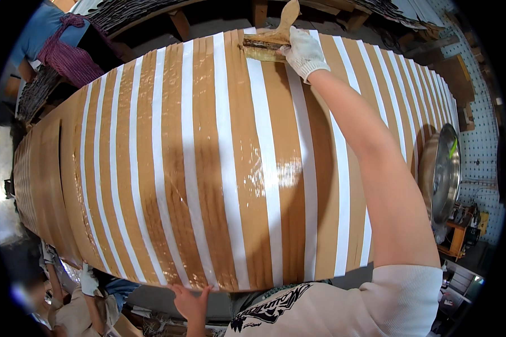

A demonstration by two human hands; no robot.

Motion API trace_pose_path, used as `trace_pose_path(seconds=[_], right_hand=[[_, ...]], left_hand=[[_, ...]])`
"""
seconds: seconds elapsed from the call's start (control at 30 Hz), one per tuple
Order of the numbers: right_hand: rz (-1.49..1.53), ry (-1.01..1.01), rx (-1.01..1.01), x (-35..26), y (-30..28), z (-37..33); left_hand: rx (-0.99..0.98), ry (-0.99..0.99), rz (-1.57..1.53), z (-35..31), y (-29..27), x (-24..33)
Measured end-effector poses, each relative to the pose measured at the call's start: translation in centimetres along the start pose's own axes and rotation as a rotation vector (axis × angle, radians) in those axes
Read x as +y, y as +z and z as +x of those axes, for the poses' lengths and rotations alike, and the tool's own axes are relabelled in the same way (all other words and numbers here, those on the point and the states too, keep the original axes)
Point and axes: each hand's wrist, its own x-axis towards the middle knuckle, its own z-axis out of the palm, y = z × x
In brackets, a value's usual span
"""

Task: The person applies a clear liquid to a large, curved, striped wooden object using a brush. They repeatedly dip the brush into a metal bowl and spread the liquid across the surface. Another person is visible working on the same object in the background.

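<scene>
My gloved right hand (306,53) reaches to the far edge and grips a wide flat brush (264,46). The brush's wooden handle points up and away, and its bristles rest on the striped sheets. These brown sheets (208,121) lie overlapped in a long row, with white strips (229,168) showing between the brown bands. A wet-looking gloss covers the middle and left of the row, while the bands at the right look duller. At the near edge, my bare left hand (191,302) touches the sheets, its fingers and thumb apart and holding nothing.
A round metal basin (447,168) with something green in it stands at the right end. Another stack of brown sheets (39,174) lies at the left. One person (67,42) is at the far left, another with a white glove (88,281) at the near left. Shelving runs along the back.
</scene>
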Motion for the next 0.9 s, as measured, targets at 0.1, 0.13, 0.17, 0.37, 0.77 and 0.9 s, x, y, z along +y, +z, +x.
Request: trace_pose_path(seconds=[0.1, 0.13, 0.17, 0.37, 0.77, 0.9], right_hand=[[-0.104, 0.043, -0.018, 0.4, 1.2, 2.9], [-0.113, 0.04, -0.007, 1.0, 1.8, 3.5], [-0.125, 0.035, -0.006, 1.4, 2.1, 3.7], [0.135, 0.123, 0.232, 2.3, 0.2, 7.2], [0.223, -0.105, -0.001, 0.5, 1.8, 10.0], [0.597, -0.076, -0.152, -6.4, -2.5, 9.2]], left_hand=[[-0.041, -0.069, -0.084, 0.3, 2.3, -0.8], [-0.176, -0.166, -0.018, 0.8, 0.0, 0.8], [-0.114, -0.118, -0.05, 1.0, -1.8, 2.0], [-0.148, -0.022, -0.353, 1.8, 4.6, -5.0], [-0.159, -0.017, -0.476, -0.2, -1.8, -1.6], [-0.147, -0.155, -0.593, -0.8, -2.1, -0.9]])
